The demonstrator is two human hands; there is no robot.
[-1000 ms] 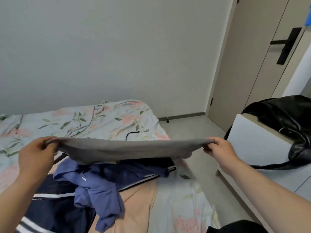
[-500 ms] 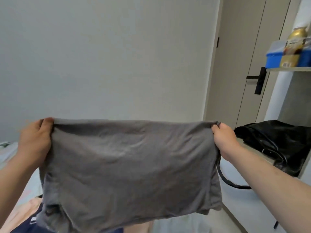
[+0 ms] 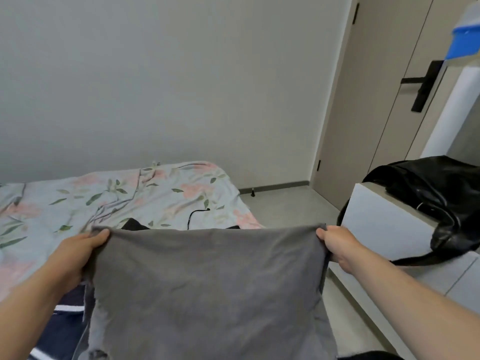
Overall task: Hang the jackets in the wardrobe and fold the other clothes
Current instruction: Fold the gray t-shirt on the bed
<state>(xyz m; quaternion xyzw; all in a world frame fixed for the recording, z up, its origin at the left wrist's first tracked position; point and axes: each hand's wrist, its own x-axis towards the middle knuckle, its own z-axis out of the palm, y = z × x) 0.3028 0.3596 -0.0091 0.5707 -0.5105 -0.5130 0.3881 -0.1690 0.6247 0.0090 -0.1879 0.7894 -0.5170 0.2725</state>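
A grey garment [image 3: 207,289] hangs spread out in front of me over the bed [image 3: 124,196]. My left hand [image 3: 78,255] grips its upper left corner and my right hand [image 3: 340,245] grips its upper right corner, so the top edge is stretched flat between them. Below my left arm lies a dark navy garment with white stripes [image 3: 62,323], mostly covered by the grey cloth. A bit of black cloth [image 3: 135,226] peeks out just behind the grey garment's top edge.
The bed has a floral cover with a black cable [image 3: 194,216] on it. To the right stands a white cabinet [image 3: 384,224] with a black leather bag [image 3: 441,198] on top. Beige wardrobe doors [image 3: 376,100] with a black handle [image 3: 423,87] fill the right background.
The grey garment came up from the bed and was held high at chest level; now both hands have lowered it toward the bed, still spread wide, and the view has tilted back down.
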